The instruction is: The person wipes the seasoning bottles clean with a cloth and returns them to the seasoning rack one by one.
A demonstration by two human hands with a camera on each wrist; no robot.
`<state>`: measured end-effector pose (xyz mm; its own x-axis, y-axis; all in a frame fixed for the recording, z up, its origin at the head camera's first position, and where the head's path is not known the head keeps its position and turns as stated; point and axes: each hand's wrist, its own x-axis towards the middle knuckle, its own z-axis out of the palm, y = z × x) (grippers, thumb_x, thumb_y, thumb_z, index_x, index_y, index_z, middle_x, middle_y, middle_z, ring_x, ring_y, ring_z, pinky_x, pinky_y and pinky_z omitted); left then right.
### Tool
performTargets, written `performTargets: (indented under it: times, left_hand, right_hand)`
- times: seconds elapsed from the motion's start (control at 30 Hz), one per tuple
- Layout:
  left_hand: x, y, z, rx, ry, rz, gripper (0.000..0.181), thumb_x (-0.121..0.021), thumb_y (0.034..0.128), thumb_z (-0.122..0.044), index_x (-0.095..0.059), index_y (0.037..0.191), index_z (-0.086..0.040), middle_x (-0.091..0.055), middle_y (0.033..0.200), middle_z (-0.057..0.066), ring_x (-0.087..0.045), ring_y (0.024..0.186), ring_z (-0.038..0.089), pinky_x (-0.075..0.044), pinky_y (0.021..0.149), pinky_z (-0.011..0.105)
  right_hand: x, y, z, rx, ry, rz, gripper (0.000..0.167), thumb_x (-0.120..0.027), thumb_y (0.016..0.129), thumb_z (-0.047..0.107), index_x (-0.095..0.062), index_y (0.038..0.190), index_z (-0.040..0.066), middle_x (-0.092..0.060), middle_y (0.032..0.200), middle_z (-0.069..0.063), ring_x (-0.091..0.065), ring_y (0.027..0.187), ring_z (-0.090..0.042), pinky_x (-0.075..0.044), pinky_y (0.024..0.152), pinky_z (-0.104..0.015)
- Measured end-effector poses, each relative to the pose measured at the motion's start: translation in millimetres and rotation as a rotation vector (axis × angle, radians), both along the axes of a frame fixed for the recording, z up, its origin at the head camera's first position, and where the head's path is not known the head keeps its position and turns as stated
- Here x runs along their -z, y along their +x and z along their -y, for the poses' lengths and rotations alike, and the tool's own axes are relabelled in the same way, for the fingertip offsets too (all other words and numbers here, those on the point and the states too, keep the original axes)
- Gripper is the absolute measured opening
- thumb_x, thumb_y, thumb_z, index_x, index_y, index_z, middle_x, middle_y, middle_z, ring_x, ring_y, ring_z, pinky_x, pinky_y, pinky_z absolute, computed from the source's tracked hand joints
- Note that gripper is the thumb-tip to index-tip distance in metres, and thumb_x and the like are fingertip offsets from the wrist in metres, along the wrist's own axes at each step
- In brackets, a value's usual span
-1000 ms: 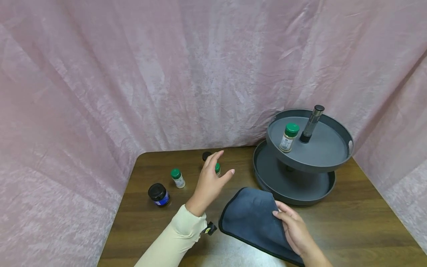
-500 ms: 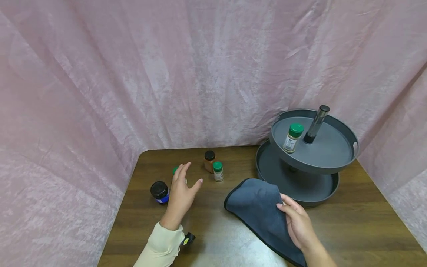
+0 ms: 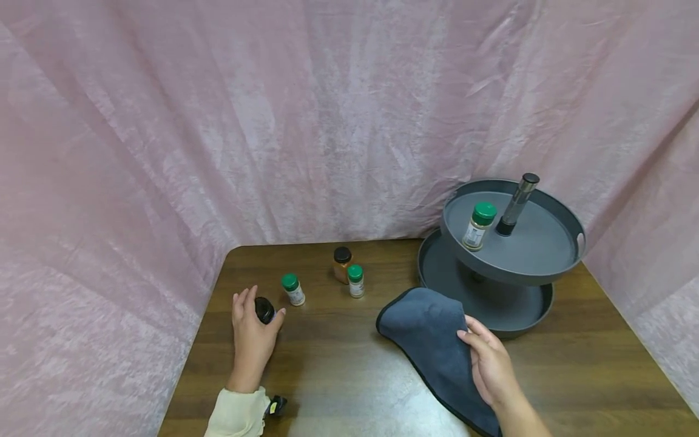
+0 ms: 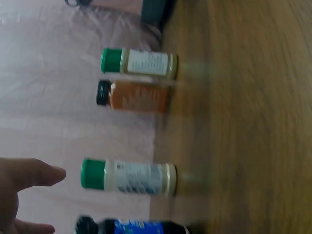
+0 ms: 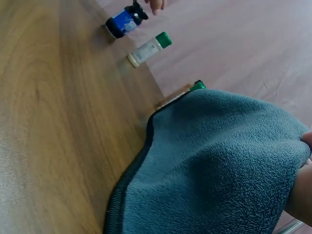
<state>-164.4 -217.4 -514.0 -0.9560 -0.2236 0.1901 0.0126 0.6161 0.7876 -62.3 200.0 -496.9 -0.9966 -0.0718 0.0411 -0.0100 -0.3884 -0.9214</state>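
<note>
In the head view my left hand (image 3: 252, 340) is above the dark jar with a black lid (image 3: 264, 310), its thumb and fingers spread around the lid. The right wrist view shows those fingertips apart from the jar (image 5: 123, 23), whose label is blue. My right hand (image 3: 491, 367) pinches a dark grey-blue cloth (image 3: 431, 334) with black edging by its upper edge; the cloth hangs down over the table. Near my left hand stands a green-capped spice bottle (image 3: 293, 290). Further back are another green-capped bottle (image 3: 356, 281) and an orange-brown bottle with a black cap (image 3: 341, 265).
A two-tier grey round tray (image 3: 537, 249) stands at the back right of the wooden table (image 3: 333, 364). On its upper tier are a green-capped bottle (image 3: 477, 227) and a central post (image 3: 516, 206). Pink curtain (image 3: 327, 121) hangs behind the table.
My left hand has moved left, from in front of the back bottles, past the nearer green-capped bottle, to the dark jar. My right hand keeps holding the cloth, which has shifted slightly right.
</note>
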Motion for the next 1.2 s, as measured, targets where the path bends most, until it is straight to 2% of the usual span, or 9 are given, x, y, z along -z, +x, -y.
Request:
performTargets:
  times: [0.2,0.3,0.5,0.63,0.87,1.07,1.2]
  left_hand:
    - [11.8,-7.1,13.2,0.031,-0.038,0.107,0.078,-0.071,0.0928,-0.026,-0.031,0.156,-0.006,-0.025,0.161,0.025,-0.03,0.147,0.048,-0.032,0.115,0.066]
    - [18.3,-9.6,20.5,0.034,-0.026,0.145,0.078,-0.07,0.0928,-0.024,-0.03,0.157,-0.005,-0.028,0.159,0.026,-0.034,0.144,0.049,-0.033,0.115,0.065]
    - [30.3,-12.4,37.3,0.03,0.071,0.224,0.086,-0.068,0.093,-0.025,-0.018,0.161,-0.008,-0.028,0.161,0.027,-0.032,0.146,0.047,-0.03,0.117,0.064]
    - [34.4,-11.5,42.7,0.019,0.131,0.252,0.085,-0.072,0.0916,-0.028,-0.023,0.159,-0.009,-0.035,0.159,0.025,-0.035,0.145,0.045,-0.03,0.117,0.063]
    - [40.3,-7.4,42.4,-0.001,0.224,0.243,0.072,-0.076,0.0896,-0.023,-0.038,0.148,-0.006,-0.055,0.143,0.024,-0.052,0.133,0.039,-0.04,0.11,0.055]
    - [47.0,-3.4,38.4,-0.006,0.219,0.194,0.07,-0.078,0.089,-0.025,-0.043,0.147,-0.008,-0.062,0.137,0.022,-0.061,0.125,0.036,-0.047,0.106,0.05]
    - [49.9,2.8,31.2,0.001,0.212,0.181,0.068,-0.079,0.088,-0.027,-0.047,0.145,-0.01,-0.066,0.132,0.02,-0.064,0.119,0.033,-0.049,0.101,0.047]
  right_hand:
    - [6.0,-0.6,4.9,0.039,0.012,0.022,0.029,-0.042,0.107,0.007,-0.06,0.13,0.011,-0.067,0.125,0.009,-0.064,0.112,-0.005,-0.054,0.093,-0.022]
    - [9.0,-0.6,8.2,0.035,0.027,0.02,0.029,-0.042,0.107,0.006,-0.059,0.131,0.01,-0.065,0.126,0.009,-0.063,0.114,-0.004,-0.053,0.094,-0.021]
    - [13.1,-1.6,13.5,0.052,0.034,0.014,0.03,-0.043,0.106,0.004,-0.06,0.129,0.01,-0.065,0.126,0.01,-0.062,0.115,-0.003,-0.051,0.096,-0.019]
    - [16.3,-2.4,15.0,0.066,0.038,0.026,0.029,-0.044,0.105,0.004,-0.061,0.127,0.011,-0.067,0.124,0.01,-0.063,0.113,-0.002,-0.051,0.094,-0.019]
    - [23.4,-5.5,14.8,0.058,0.047,0.064,0.028,-0.044,0.106,0.007,-0.06,0.13,0.008,-0.068,0.121,0.009,-0.064,0.11,-0.005,-0.053,0.092,-0.022]
    - [23.6,-8.5,15.5,0.065,0.087,0.094,0.032,-0.046,0.106,0.01,-0.054,0.135,0.001,-0.066,0.124,0.01,-0.063,0.113,-0.004,-0.053,0.093,-0.022]
    - [21.8,-10.5,15.7,0.079,0.117,0.096,0.036,-0.046,0.106,0.009,-0.05,0.14,-0.003,-0.064,0.127,0.012,-0.061,0.116,-0.002,-0.052,0.095,-0.02]
